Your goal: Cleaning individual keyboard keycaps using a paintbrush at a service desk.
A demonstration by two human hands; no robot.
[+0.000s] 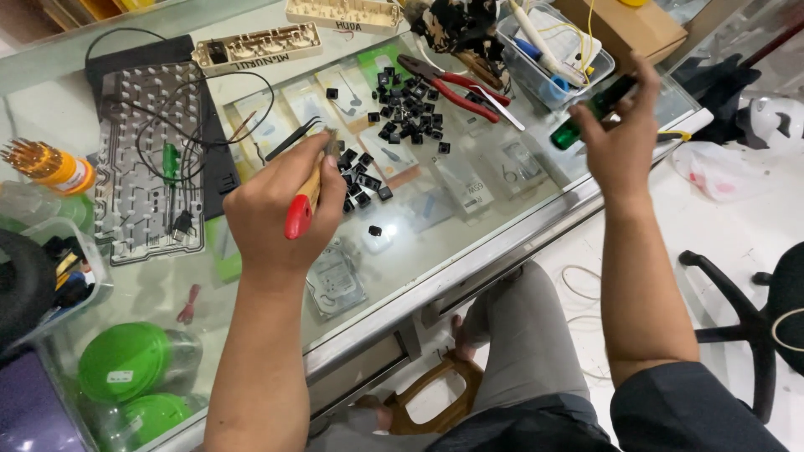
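Left hand [280, 209] closed around a wooden-handled tool with a red end [303, 203], fingers wrapped fully; working tip hidden behind the hand, kind of tool not determinable. Held just above the glass surface [469, 243], beside the near edge of the pile of black keycaps [394, 117].

Right hand [621, 138] raised off to the far side of the keycap pile, out over the surface edge, fingers pinched shut on a green-handled screwdriver [593, 110]; grip appears light, at fingertips only.

Stripped keyboard frame [151, 159] lying on the other side of the left hand from the keycap pile, with a black cable [209, 109] looped over it. Red-handled pliers [456, 86] resting just beyond the pile.

Risks noted:
- Fingertip hold on the screwdriver over the edge: likely drop to the floor if loosened.
- Loose keycaps near the left hand: liable to scatter or roll off if swept by the wrist.
- Glass top beneath a hard tool: chipping or scratching possible under a slip.
- Cable loop: snag hazard.
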